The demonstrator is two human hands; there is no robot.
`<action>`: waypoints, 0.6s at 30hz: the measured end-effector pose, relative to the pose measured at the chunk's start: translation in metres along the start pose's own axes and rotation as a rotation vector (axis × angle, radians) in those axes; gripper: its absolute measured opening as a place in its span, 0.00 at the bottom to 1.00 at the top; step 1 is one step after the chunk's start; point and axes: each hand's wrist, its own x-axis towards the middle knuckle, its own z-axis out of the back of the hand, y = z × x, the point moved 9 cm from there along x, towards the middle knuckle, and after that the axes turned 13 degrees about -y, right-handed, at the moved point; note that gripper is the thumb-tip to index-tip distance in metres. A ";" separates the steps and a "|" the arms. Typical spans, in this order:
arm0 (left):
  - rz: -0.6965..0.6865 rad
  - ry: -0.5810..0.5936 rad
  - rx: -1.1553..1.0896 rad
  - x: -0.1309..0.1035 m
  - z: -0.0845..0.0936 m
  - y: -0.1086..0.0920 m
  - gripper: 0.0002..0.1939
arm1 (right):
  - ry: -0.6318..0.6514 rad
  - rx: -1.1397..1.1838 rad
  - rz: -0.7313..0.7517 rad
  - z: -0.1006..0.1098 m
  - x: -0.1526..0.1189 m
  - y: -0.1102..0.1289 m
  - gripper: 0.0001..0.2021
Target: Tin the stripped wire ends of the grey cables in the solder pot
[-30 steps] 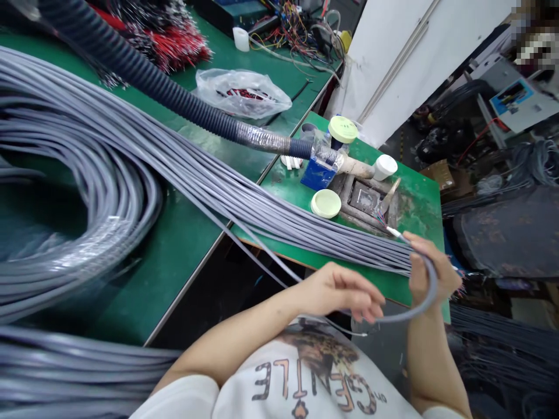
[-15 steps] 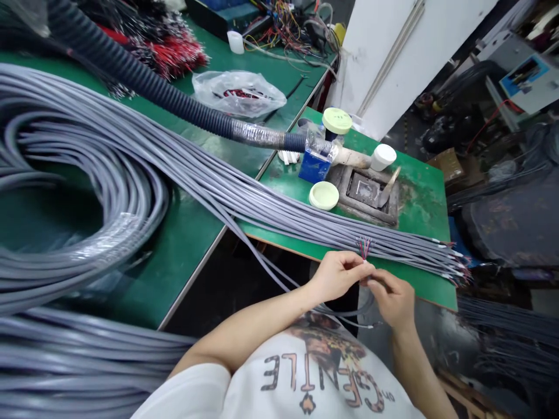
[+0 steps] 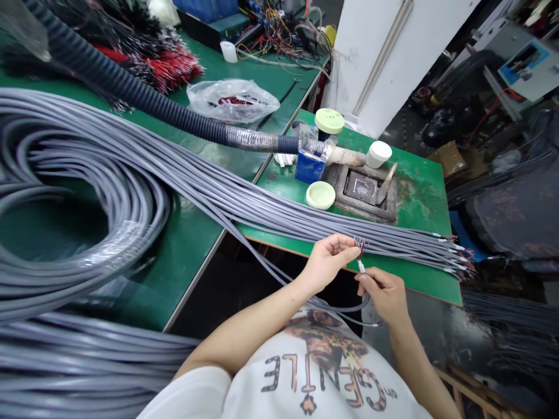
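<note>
Near the table's front edge, my left hand [image 3: 332,259] pinches the thin coloured wires [image 3: 360,248] that fan out of one grey cable's end. Below it, my right hand [image 3: 384,288] grips that grey cable [image 3: 365,301] just under its white sleeve [image 3: 361,266], which shows between the two hands. The cable loops down in front of my shirt. Behind my hands, a thick bundle of grey cables [image 3: 279,212] runs across the green table, with stripped ends [image 3: 458,259] at the right. A loose cable end with a white tip [image 3: 371,324] hangs below my right hand.
A sooty square solder pot [image 3: 364,189] holds a scraper [image 3: 386,185]. Around it stand a white cup [image 3: 378,154], a pale green lid [image 3: 320,195] and a blue box [image 3: 310,166] under a ribbed hose [image 3: 187,119]. Coiled cables [image 3: 113,244] lie at left.
My left hand has moved up onto the coloured wires, bunching their spread tips. My right hand has slid slightly left and down, so the white sleeve now shows between the hands.
</note>
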 end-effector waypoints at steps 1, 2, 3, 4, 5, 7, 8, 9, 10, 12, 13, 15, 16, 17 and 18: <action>0.011 -0.004 -0.009 0.000 0.001 0.002 0.17 | 0.007 0.004 -0.008 -0.001 0.000 0.000 0.10; 0.019 -0.010 -0.017 0.001 0.001 0.003 0.16 | 0.014 0.011 -0.021 -0.001 0.001 0.000 0.10; 0.025 -0.016 -0.023 0.001 0.002 0.005 0.16 | 0.026 0.025 -0.042 -0.002 0.002 -0.001 0.10; 0.027 -0.022 -0.029 0.001 0.004 0.006 0.16 | 0.042 0.051 -0.066 -0.003 0.003 -0.002 0.09; 0.029 -0.026 -0.033 0.001 0.004 0.007 0.15 | 0.067 0.090 -0.095 -0.006 0.004 -0.003 0.09; 0.030 -0.018 -0.035 0.000 0.004 0.009 0.15 | 0.135 0.195 -0.152 -0.012 0.007 -0.004 0.09; 0.028 -0.008 -0.037 -0.001 0.003 0.009 0.14 | 0.164 0.241 -0.176 -0.015 0.008 -0.004 0.10; 0.026 0.003 -0.041 -0.002 0.002 0.009 0.14 | 0.182 0.270 -0.196 -0.018 0.010 -0.003 0.11; 0.023 0.009 -0.047 -0.002 0.001 0.009 0.14 | 0.181 0.278 -0.210 -0.019 0.013 -0.003 0.12; 0.014 0.003 -0.058 -0.003 0.001 0.008 0.14 | 0.134 0.255 -0.212 -0.017 0.019 0.000 0.13; 0.006 -0.008 -0.062 -0.003 0.002 0.007 0.14 | 0.096 0.244 -0.197 -0.015 0.022 0.003 0.12; -0.007 -0.010 -0.062 -0.003 0.002 0.005 0.15 | 0.015 0.245 -0.151 -0.010 0.028 0.011 0.10; -0.015 -0.001 -0.062 -0.004 0.002 0.003 0.15 | -0.018 0.254 -0.128 -0.008 0.029 0.015 0.09; -0.023 0.011 -0.063 -0.004 0.001 0.002 0.15 | -0.042 0.264 -0.111 -0.007 0.031 0.018 0.08; -0.031 0.022 -0.063 -0.005 0.000 0.001 0.15 | -0.060 0.274 -0.099 -0.006 0.032 0.020 0.08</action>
